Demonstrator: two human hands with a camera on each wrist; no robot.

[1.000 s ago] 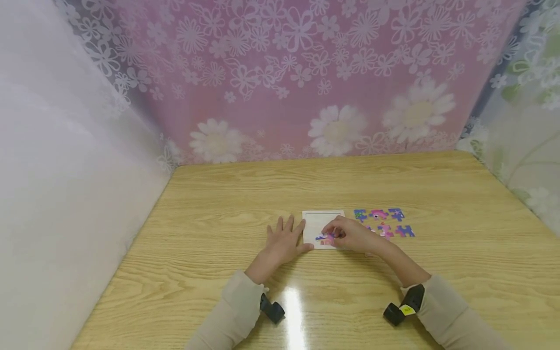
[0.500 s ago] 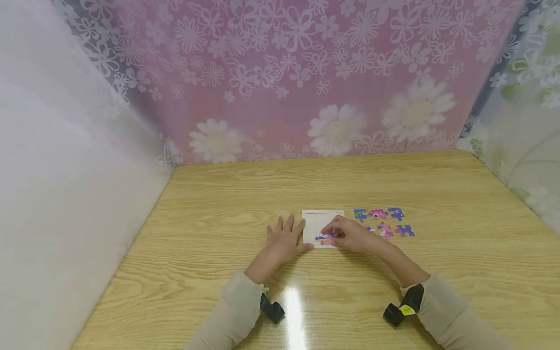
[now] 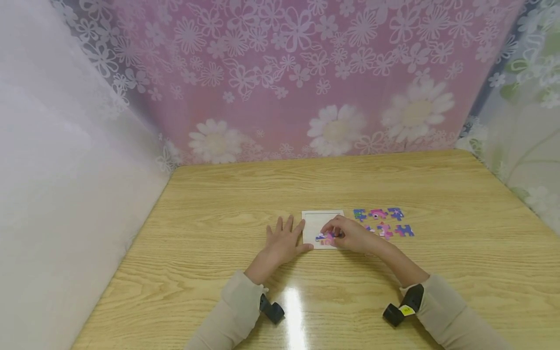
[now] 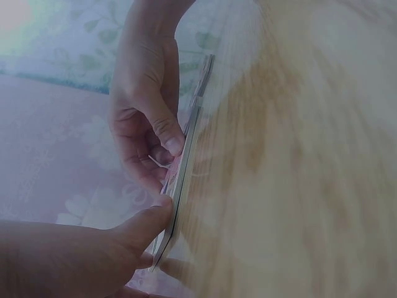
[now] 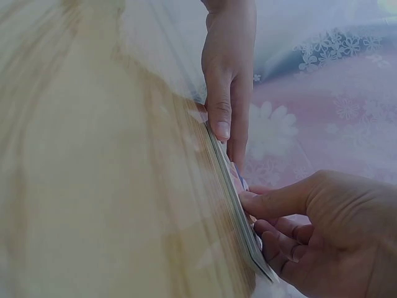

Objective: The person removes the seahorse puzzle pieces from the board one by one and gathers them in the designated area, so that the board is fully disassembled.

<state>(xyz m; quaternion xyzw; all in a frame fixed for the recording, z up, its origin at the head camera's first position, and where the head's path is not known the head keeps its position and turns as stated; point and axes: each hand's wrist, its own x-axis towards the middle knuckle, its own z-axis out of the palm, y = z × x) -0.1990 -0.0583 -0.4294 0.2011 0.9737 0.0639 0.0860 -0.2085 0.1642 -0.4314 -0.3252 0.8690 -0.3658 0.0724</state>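
A white puzzle tray (image 3: 312, 222) lies on the table between both hands. Resting at its left side is my left hand (image 3: 282, 243), fingers spread straight, with fingertip and thumb on the edge. My right hand (image 3: 353, 236) is over the tray's lower right part and pinches a pink and purple jigsaw piece (image 3: 325, 240) low on the tray. Its fingers partly cover the pieces there, so I cannot tell where one piece ends. From the right wrist view, the thumb and fingers of the right hand (image 5: 329, 230) are down at the tray's near edge (image 5: 239, 214).
Right of the tray, several loose jigsaw pieces lie in rows, among them a pink piece with an eye (image 3: 377, 214) and a blue one (image 3: 404, 230). The right hand partly hides others. A pink floral curtain (image 3: 271, 121) hangs behind the wooden table (image 3: 210, 218).
Hardly anything differs. My right fingers shift very slightly at the jigsaw piece on the tray; the left hand stays in place.
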